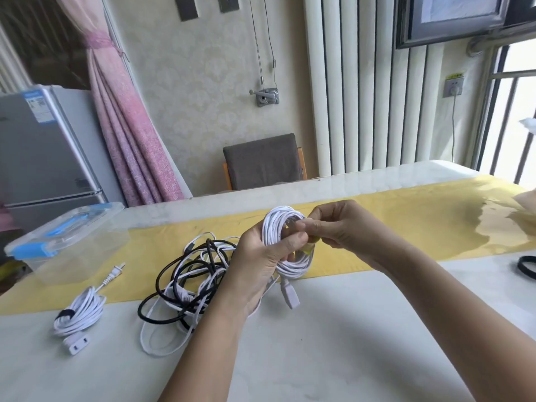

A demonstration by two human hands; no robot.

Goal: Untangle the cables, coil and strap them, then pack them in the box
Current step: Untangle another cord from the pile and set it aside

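Observation:
My left hand point(261, 265) grips a coiled white cable point(278, 227) and holds it above the table. Its white plug end point(291, 294) hangs below the coil. My right hand point(333, 224) pinches a yellow strap point(308, 248) at the coil's side. A tangle of black and white cables point(188, 282) lies on the table left of my hands. Further left lies a coiled white cable point(81, 311) bound with a black strap, its socket end beside it. A clear plastic box point(69, 242) with blue latches stands at the far left, lid on.
A yellow runner point(406, 227) crosses the white table point(319, 343). A black loop point(526, 266) lies at the right edge. A grey chair point(264, 161) stands behind the table, a small fridge point(43, 152) at the left.

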